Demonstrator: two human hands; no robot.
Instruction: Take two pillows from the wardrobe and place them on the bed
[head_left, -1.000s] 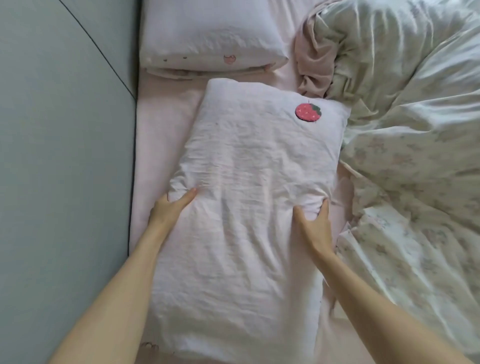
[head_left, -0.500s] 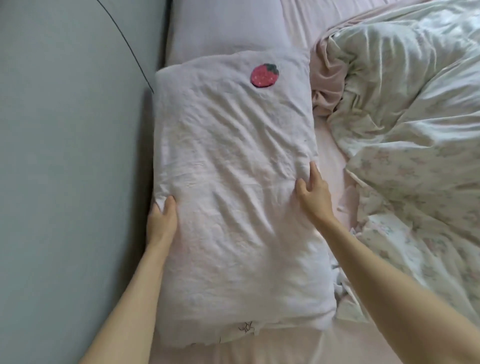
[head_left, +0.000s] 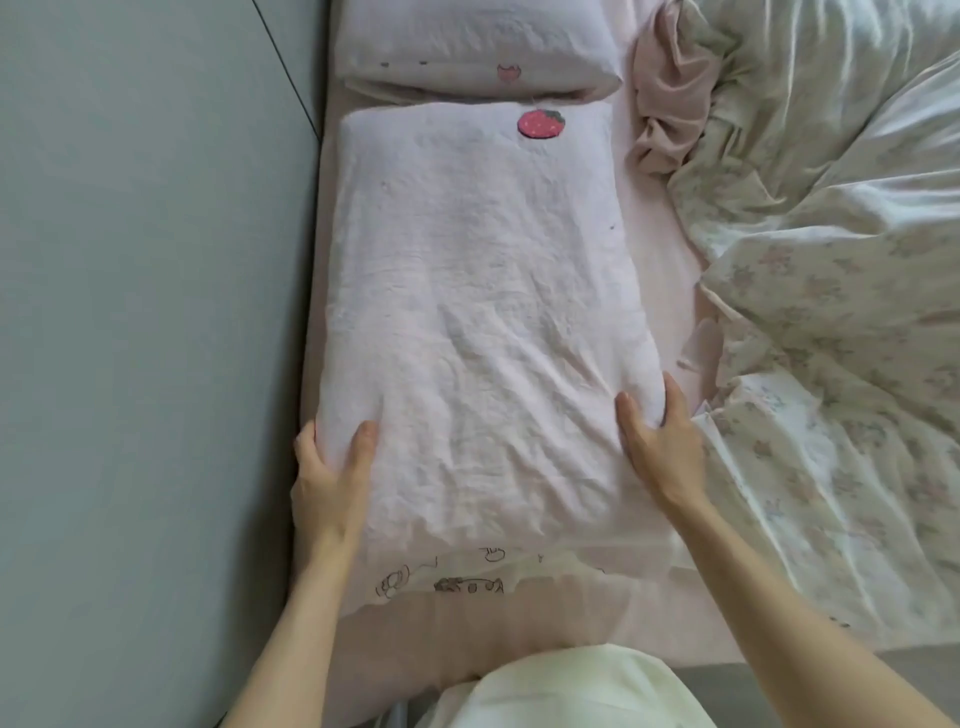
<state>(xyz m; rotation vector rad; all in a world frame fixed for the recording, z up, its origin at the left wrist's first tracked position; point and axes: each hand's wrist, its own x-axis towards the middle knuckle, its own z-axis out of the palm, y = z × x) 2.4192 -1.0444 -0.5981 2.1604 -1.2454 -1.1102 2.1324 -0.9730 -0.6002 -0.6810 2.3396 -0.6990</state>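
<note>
A pale pink pillow (head_left: 467, 291) with a red strawberry patch near its far end lies lengthwise on the pink bed sheet (head_left: 660, 270), along the wall. My left hand (head_left: 330, 467) grips its near left edge, thumb on top and fingers round the side. My right hand (head_left: 660, 441) grips the near right edge the same way. A second pale pillow (head_left: 467, 47) lies crosswise at the head of the bed, just beyond the first and touching it.
A grey-green wall (head_left: 145, 312) runs along the bed's left side. A crumpled floral duvet (head_left: 831, 260) fills the right half of the bed. The bed's near edge and my pale clothing (head_left: 561, 691) are at the bottom.
The strawberry pillow has settled flat on the sheet behind the far pillow instead of over it. Both hands have slid toward its near end and now clasp its sides.
</note>
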